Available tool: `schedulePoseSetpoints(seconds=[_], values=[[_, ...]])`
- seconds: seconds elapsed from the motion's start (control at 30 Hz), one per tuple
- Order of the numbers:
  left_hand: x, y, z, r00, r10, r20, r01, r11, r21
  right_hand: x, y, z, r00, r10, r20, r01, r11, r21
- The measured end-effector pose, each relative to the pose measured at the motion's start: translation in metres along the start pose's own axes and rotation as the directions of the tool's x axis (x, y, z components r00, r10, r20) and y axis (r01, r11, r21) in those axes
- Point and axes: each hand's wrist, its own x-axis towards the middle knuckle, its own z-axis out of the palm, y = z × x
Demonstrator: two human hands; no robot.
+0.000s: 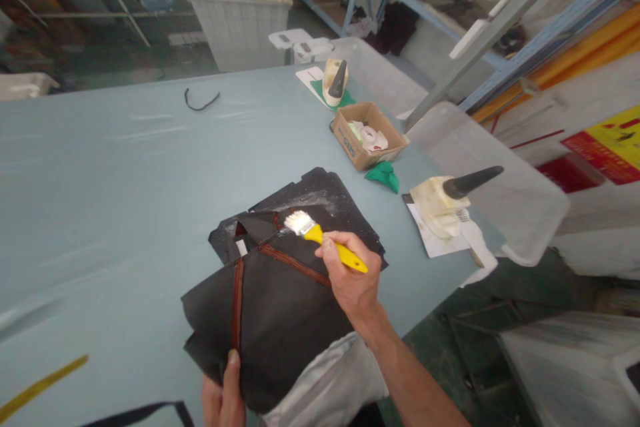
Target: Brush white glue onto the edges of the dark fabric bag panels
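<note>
A dark leather-like piece (285,307) with reddish-brown stitched strips lies at the table's near edge. My left hand (225,390) pinches its lower left edge, thumb on top and fingers partly hidden beneath. Closed round the yellow handle of a brush (345,255), my right hand (353,273) is over the upper right part of the piece. White paste coats the bristles, which are close to the folded top edge; whether they touch cannot be made out. Behind and partly under the piece is a black board (345,207) with white smears.
Beyond the board stand a small cardboard box (370,160), a green cloth (383,176) and two pale containers (435,203) with black cone nozzles. Clear plastic bins (500,180) line the right edge. A yellow strip (45,387) is at the lower left.
</note>
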Motion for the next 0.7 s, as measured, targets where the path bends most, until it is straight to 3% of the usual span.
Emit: schedulePoseSetpoints(seconds=[0.1, 0.27, 0.4, 0.5, 0.7], values=[[-0.001, 0.002, 0.0, 1.0, 0.014, 0.006, -0.014, 1.0, 0.018, -0.001, 0.008, 0.011, 0.994, -0.056, 0.09, 0.065, 0.993, -0.094], [-0.004, 0.005, 0.001, 0.999, 0.044, 0.022, -0.043, 0.999, -0.033, 0.019, 0.03, 0.006, 1.0, 0.005, 0.026, 0.0, 0.981, -0.193], [-0.005, 0.007, 0.004, 0.997, 0.075, -0.014, -0.075, 0.996, -0.048, 0.028, 0.022, -0.006, 0.995, 0.072, -0.067, -0.079, 0.991, -0.109], [-0.005, 0.009, 0.004, 0.998, 0.064, -0.005, -0.064, 0.996, -0.062, 0.022, 0.01, -0.009, 0.996, 0.057, -0.075, -0.062, 0.996, -0.069], [-0.005, 0.008, 0.003, 0.996, 0.085, 0.01, -0.084, 0.995, -0.056, 0.005, 0.009, 0.019, 0.999, -0.035, -0.024, 0.028, 0.968, -0.249]])
